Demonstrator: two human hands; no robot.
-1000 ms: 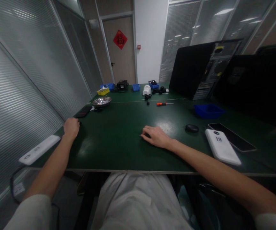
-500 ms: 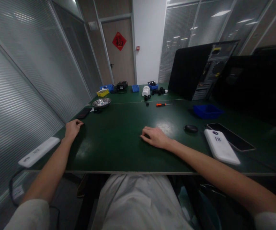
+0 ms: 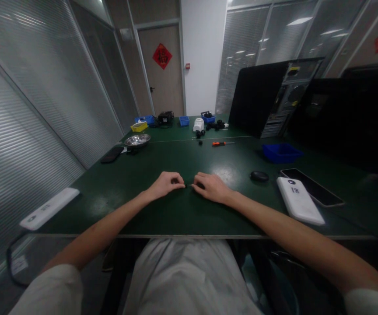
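Note:
Over the middle of the green table (image 3: 162,216), my two hands face each other with a narrow gap between the fingertips. My left hand (image 3: 166,184) pinches a small black piece (image 3: 185,186) between thumb and fingers; its kind is too small to make out. From the closed fingers of my right hand (image 3: 211,187) a thin, light tip (image 3: 190,185) sticks out toward that piece. What it belongs to is hidden in the grip. Both wrists stay low, close to the tabletop.
Beyond my hands lie an orange screwdriver (image 3: 219,143) and a metal bowl (image 3: 137,140). To the right are a black mouse (image 3: 259,176), a blue tray (image 3: 281,153), a phone (image 3: 320,192) and a white device (image 3: 299,201). A computer case (image 3: 257,98) stands behind.
My left hand has moved right from the table's left side to the middle, and a small black piece now shows in its fingertips. My right hand has stayed in place.

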